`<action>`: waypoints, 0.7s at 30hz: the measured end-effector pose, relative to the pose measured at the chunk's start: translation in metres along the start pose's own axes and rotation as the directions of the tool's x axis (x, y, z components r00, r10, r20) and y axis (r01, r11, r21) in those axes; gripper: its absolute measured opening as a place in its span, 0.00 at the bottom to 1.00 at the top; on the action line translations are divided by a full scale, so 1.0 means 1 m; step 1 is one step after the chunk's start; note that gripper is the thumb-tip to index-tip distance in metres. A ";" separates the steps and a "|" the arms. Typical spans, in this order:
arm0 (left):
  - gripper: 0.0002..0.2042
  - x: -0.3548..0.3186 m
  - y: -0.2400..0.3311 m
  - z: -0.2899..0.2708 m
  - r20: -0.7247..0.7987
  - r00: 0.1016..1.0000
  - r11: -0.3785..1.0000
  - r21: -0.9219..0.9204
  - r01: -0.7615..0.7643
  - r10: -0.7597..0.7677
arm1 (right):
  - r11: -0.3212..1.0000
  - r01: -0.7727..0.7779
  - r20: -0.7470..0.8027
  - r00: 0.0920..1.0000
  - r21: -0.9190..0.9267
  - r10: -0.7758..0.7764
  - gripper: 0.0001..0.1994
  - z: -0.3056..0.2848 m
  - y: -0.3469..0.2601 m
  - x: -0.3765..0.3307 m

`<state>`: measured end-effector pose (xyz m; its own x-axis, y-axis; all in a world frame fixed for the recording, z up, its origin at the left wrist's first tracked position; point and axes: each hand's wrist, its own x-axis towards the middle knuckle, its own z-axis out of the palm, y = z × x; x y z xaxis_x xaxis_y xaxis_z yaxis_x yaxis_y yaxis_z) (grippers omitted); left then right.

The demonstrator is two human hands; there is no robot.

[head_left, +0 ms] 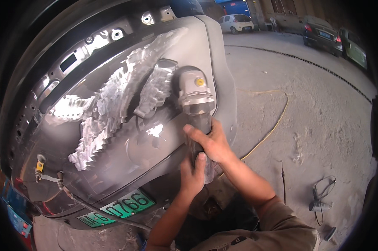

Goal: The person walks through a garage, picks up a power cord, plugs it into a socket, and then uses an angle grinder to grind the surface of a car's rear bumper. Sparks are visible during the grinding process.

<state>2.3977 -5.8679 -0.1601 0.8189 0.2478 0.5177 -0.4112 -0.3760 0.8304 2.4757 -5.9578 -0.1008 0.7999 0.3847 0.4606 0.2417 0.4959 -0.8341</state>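
An angle grinder (197, 94) with a pale metal head and a dark body is held against the car's rear panel (193, 42). My right hand (212, 140) wraps round the upper part of its body, thumb laid across it. Lower down, my left hand (192, 173) grips the rear end of the same grinder. The grinder's disc is mostly hidden behind its head. Left of it, the panel shows bright, bare-metal patches (107, 104) with jagged edges, ground through grey and dark paint.
A dark cable or hose (109, 212) with a clamp crosses the bumper above a green number plate (134, 203). On the concrete floor lie a yellow hose (277, 121), a tool with a looped cord (321, 205) and a thin rod (283, 178). Parked cars (321, 34) stand farther back.
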 end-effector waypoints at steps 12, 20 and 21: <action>0.26 -0.003 -0.010 0.004 0.026 0.999 0.999 0.001 0.035 -0.035 | 0.998 -0.018 -0.058 0.998 -0.067 0.014 0.20 -0.004 -0.004 -0.006; 0.25 -0.017 -0.010 0.005 0.017 0.995 0.994 -0.027 0.102 -0.102 | 0.996 -0.061 -0.054 0.997 -0.061 0.057 0.20 -0.005 0.005 -0.013; 0.24 -0.021 -0.008 0.005 0.047 0.988 0.988 -0.034 0.148 -0.146 | 0.998 -0.057 -0.066 0.996 -0.038 0.055 0.20 -0.004 0.006 -0.019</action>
<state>2.3861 -5.8746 -0.1784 0.8882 0.2576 0.3804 -0.2990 -0.3045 0.9044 2.4636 -5.9653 -0.1158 0.8466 0.3588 0.3930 0.2159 0.4434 -0.8699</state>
